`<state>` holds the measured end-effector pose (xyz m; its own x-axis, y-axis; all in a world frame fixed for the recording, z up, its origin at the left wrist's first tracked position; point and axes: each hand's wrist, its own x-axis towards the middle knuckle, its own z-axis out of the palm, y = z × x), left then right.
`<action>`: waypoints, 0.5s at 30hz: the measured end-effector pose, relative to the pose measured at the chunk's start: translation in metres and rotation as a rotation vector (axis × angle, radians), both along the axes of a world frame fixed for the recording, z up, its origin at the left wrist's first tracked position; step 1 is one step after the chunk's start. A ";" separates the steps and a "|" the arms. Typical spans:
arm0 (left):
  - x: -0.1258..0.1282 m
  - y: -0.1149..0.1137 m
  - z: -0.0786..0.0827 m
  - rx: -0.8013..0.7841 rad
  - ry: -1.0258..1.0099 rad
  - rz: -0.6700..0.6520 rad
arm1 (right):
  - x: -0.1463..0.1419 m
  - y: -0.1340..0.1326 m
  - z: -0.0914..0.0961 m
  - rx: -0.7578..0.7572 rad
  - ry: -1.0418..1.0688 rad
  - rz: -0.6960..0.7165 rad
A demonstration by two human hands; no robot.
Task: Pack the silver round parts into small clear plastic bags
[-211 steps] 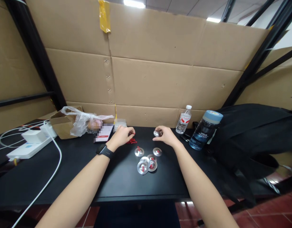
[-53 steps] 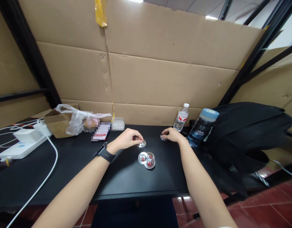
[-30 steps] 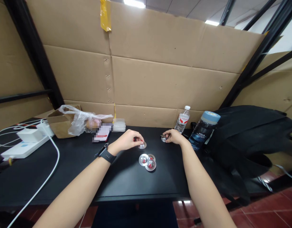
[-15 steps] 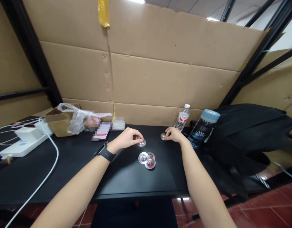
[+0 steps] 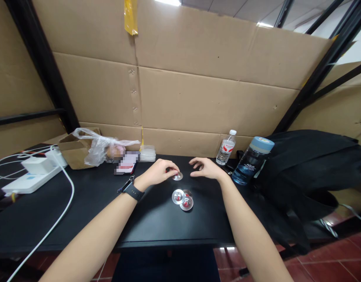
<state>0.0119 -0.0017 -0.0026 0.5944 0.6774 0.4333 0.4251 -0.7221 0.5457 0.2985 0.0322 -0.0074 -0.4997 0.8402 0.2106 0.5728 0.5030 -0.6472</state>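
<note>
My left hand (image 5: 163,172), with a dark watch on its wrist, pinches the edge of a shiny silver disc (image 5: 177,177) shaped like a finger cymbal. My right hand (image 5: 206,168) hovers just to the right of it, thumb and fingers apart and curved, with nothing visible between them. Nearer me lie several similar silver discs (image 5: 178,197), partly overlapping, with raised middles and red showing at their centres. The small round metal piece that was at my right fingertips does not show now.
Right of my hands stand a clear water bottle (image 5: 226,148), a blue-lidded bottle (image 5: 251,162) and a black backpack (image 5: 309,176). On the left are a phone (image 5: 127,163), a plastic bag (image 5: 95,147), a cardboard box (image 5: 71,150) and a white power strip (image 5: 33,180).
My right hand has moved left toward my left hand and its fingers have opened. The metal piece it touched has gone from view. My left hand keeps its pinch on the disc.
</note>
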 end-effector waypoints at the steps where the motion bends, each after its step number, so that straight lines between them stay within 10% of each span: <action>1: 0.000 0.001 -0.001 0.016 -0.001 0.006 | -0.012 -0.005 0.001 -0.060 0.055 0.087; 10: 0.007 0.002 -0.006 0.041 -0.107 0.064 | -0.052 -0.019 -0.009 -0.072 0.194 0.158; 15: 0.011 0.009 -0.014 -0.059 -0.364 0.308 | -0.052 -0.017 -0.007 -0.099 0.356 0.073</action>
<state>0.0225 0.0075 -0.0162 0.1790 0.8277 0.5318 0.3882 -0.5561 0.7349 0.2463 0.0156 -0.0141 -0.4692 0.8300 0.3015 0.2682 0.4592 -0.8469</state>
